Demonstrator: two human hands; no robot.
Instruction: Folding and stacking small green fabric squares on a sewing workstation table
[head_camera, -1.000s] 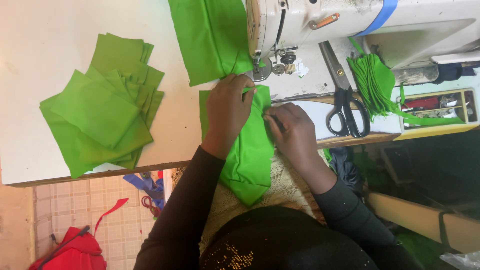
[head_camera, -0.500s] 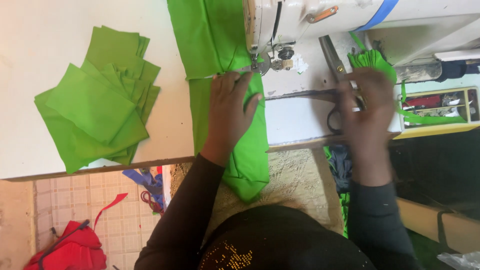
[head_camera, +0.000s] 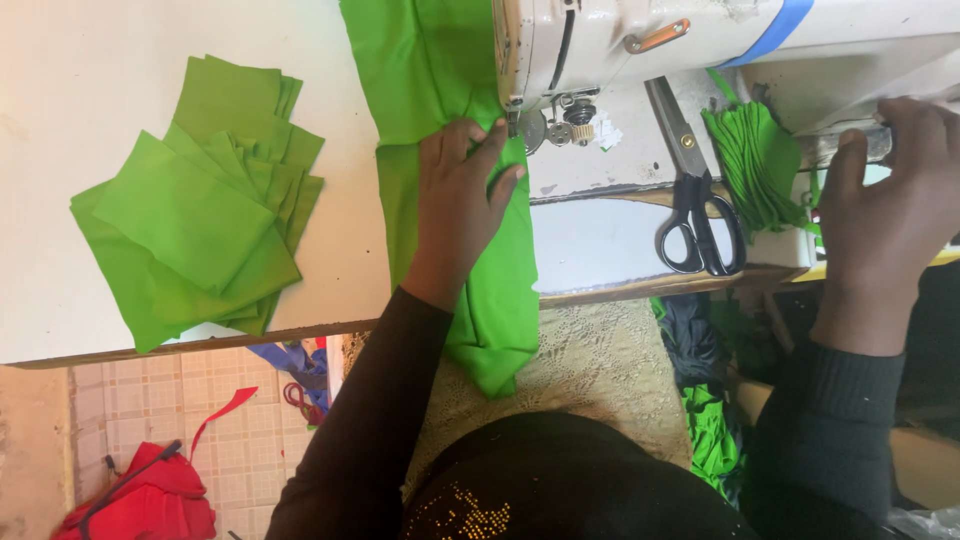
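Fabric held at a sewing machine

Green fabric (head_camera: 430, 80) runs under the sewing machine (head_camera: 700, 40) and hangs off the near edge of the pale surface (head_camera: 60, 60). The left hand (head_camera: 462, 195) lies flat on it, fingers spread, beside the needle. The right hand (head_camera: 890, 190) curls around the machine's right end. Black-handled scissors (head_camera: 695, 190) lie between the hands. A stack of green fabric squares (head_camera: 200, 210) sits well left.

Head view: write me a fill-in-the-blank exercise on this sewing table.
1. The left hand presses flat on the ____ fabric beside the sewing machine.
2. The black-handled ____ lie closed on the table, untouched.
3. The stack of cut pieces lies to the ____ of the left hand.

Missing words: green; scissors; left
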